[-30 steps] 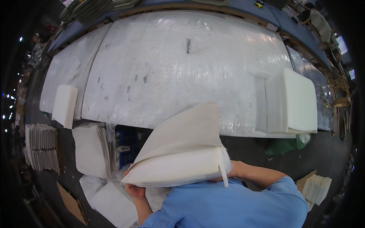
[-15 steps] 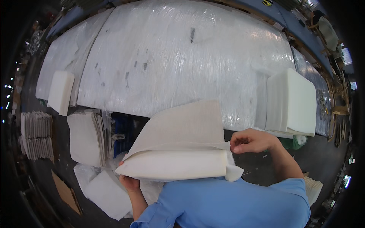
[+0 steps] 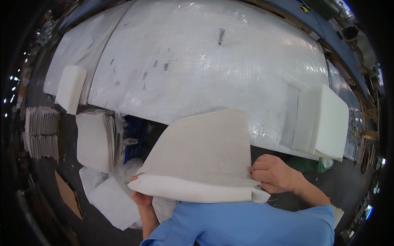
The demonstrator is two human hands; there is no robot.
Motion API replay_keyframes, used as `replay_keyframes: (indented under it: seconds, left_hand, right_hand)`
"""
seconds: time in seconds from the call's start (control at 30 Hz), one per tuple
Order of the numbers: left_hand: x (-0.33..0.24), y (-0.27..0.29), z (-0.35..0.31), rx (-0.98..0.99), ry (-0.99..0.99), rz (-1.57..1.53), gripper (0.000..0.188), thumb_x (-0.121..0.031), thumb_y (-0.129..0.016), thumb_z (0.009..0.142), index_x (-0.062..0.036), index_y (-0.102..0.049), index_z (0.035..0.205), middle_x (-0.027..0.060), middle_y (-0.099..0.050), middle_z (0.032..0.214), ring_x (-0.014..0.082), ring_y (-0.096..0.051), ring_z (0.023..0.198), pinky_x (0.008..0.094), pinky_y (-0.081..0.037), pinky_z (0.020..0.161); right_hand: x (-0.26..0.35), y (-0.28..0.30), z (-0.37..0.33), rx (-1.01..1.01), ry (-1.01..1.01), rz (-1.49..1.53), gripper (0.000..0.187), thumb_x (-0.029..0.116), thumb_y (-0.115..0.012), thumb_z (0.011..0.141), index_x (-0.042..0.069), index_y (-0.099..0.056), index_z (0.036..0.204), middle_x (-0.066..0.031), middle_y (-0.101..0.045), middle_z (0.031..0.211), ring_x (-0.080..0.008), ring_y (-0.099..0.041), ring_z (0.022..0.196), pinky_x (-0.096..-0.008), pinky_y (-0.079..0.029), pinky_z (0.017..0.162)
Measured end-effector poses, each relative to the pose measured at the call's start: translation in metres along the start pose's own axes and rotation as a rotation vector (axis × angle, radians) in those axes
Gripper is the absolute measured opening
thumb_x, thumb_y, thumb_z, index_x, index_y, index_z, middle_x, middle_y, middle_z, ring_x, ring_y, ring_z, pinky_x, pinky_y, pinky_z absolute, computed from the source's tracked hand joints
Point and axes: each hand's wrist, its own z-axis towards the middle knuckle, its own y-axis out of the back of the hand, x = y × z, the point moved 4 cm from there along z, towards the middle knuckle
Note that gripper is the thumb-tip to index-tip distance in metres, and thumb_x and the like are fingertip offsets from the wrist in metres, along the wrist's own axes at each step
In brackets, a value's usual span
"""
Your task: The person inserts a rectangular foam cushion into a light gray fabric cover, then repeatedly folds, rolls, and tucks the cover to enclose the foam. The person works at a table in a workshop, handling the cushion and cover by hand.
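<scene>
A beige fabric cover (image 3: 205, 147) lies partly over a white foam pad (image 3: 197, 189) held against my front. The foam shows as a long band along the near side, and a small white flap (image 3: 260, 196) sticks out at its right end. My left hand (image 3: 142, 197) is wrapped round the left end of the pad, with most of its fingers hidden beneath. At the right edge of the cover, my right hand (image 3: 271, 174) has its fingers closed on the fabric near the cover's lower corner.
A wide table (image 3: 188, 74) wrapped in clear film stretches ahead. White foam pads (image 3: 331, 123) stand on its right end, another pad (image 3: 70, 88) on its left. Stacked beige covers (image 3: 94, 141) and bundled fabric pieces (image 3: 42, 133) are at left, above a cardboard piece (image 3: 67, 194).
My right hand has come nearer to me and closed on the cover's right edge. The cover's near edge has moved toward me. My left hand keeps its hold. The view has shifted slightly.
</scene>
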Motion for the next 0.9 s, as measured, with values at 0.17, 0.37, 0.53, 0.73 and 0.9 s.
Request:
replay_keyframes:
  seconds: [0.17,0.37,0.53,0.73,0.9]
  left_hand:
    - [0.006,0.015,-0.008,-0.113,-0.014,0.049,0.043,-0.011,-0.061,0.086,-0.0141,-0.063,0.129,0.0166,-0.043,0.161,0.0378,-0.047,0.142,0.0524,-0.038,0.121]
    - [0.004,0.003,0.005,0.031,0.031,-0.118,0.055,-0.027,-0.062,0.095,-0.0097,-0.055,0.147,0.0194,-0.043,0.161,0.0386,-0.042,0.148,0.0519,-0.038,0.120]
    - [0.008,0.025,0.039,0.219,0.510,-0.426,0.067,-0.036,-0.059,0.102,-0.0026,-0.041,0.157,0.0175,-0.052,0.154,0.0311,-0.057,0.136,0.0446,-0.047,0.113]
    - [-0.019,-0.022,0.072,0.184,0.480,0.388,0.064,-0.021,-0.062,0.102,-0.0012,-0.037,0.158,0.0126,-0.052,0.154,0.0234,-0.055,0.138,0.0379,-0.046,0.113]
    - [-0.047,-0.092,0.133,0.246,0.288,0.607,0.062,-0.019,-0.063,0.102,-0.0045,-0.038,0.158,0.0098,-0.052,0.152,0.0189,-0.054,0.135,0.0357,-0.045,0.112]
  right_hand:
    - [-0.028,-0.002,-0.008,-0.026,-0.187,0.436,0.019,0.017,-0.075,0.087,0.002,-0.066,0.093,-0.0115,-0.069,0.099,-0.0270,-0.066,0.090,-0.0385,-0.052,0.081]
    - [-0.175,-0.055,-0.023,-0.297,-1.060,1.134,0.074,0.073,-0.047,0.100,0.008,-0.057,0.135,-0.0148,-0.068,0.118,-0.0247,-0.068,0.101,-0.0423,-0.057,0.084]
    - [-0.190,-0.116,0.031,-0.350,-1.090,1.655,0.074,0.059,-0.065,0.096,0.003,-0.053,0.144,-0.0196,-0.066,0.131,-0.0319,-0.067,0.116,-0.0485,-0.056,0.099]
    - [-0.167,-0.065,0.035,-0.480,-0.957,1.470,0.062,0.038,-0.072,0.094,0.001,-0.055,0.140,-0.0171,-0.067,0.129,-0.0292,-0.068,0.113,-0.0448,-0.056,0.100]
    - [-0.163,0.013,0.064,-0.726,-0.603,1.297,0.062,0.021,-0.074,0.091,0.002,-0.049,0.144,-0.0137,-0.064,0.132,-0.0295,-0.064,0.120,-0.0453,-0.055,0.102]
